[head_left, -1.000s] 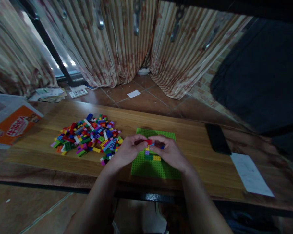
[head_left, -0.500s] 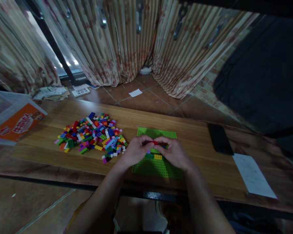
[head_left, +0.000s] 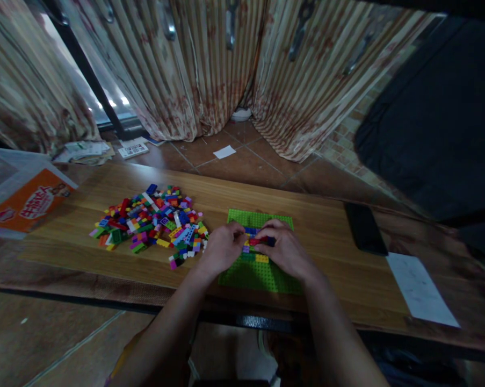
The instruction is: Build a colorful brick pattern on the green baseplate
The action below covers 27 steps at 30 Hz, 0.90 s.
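A green baseplate [head_left: 262, 282] lies on the wooden table with a patch of colored bricks in its middle. Blue bricks [head_left: 250, 230] form the patch's far side, and a yellow brick [head_left: 261, 258] sits at its near side. My right hand [head_left: 284, 247] pinches a red brick [head_left: 253, 242] low over the patch; whether it is pressed down I cannot tell. At the patch's left edge is my left hand [head_left: 225, 244], its fingers curled together, and what they hold, if anything, is hidden.
Left of the baseplate spreads a pile of loose bricks [head_left: 157, 217]. A clear plastic box [head_left: 14, 161] with an orange label stands at the far left. To the right lie a black phone [head_left: 365, 228] and a white paper sheet [head_left: 421, 290].
Both hands were together over the red brick. My left hand has drawn slightly left, opening a gap that shows more bricks, while my right fingers stay at the red brick.
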Each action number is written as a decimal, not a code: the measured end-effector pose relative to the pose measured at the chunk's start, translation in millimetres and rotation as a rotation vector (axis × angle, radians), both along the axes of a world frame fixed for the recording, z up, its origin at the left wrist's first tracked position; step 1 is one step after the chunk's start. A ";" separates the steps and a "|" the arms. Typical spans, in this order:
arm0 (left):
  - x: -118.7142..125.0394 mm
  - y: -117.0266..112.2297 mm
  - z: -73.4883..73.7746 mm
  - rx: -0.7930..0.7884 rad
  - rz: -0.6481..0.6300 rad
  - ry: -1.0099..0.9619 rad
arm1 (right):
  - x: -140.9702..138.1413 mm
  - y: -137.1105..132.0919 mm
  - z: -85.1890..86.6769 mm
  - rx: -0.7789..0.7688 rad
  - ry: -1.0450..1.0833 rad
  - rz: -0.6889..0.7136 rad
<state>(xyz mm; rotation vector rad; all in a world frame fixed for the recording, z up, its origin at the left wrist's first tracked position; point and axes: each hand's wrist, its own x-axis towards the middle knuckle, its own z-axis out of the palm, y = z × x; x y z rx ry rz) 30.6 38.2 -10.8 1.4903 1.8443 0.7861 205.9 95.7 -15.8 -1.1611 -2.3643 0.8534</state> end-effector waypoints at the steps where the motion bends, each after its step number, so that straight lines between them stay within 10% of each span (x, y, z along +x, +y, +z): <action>1: 0.8 0.0 0.1 -0.008 0.004 0.010 | 0.0 0.2 -0.4 0.005 -0.002 0.002; 27: 11.5 -1.1 -5.7 -0.066 0.050 0.264 | 3.8 1.6 0.5 0.022 0.050 -0.010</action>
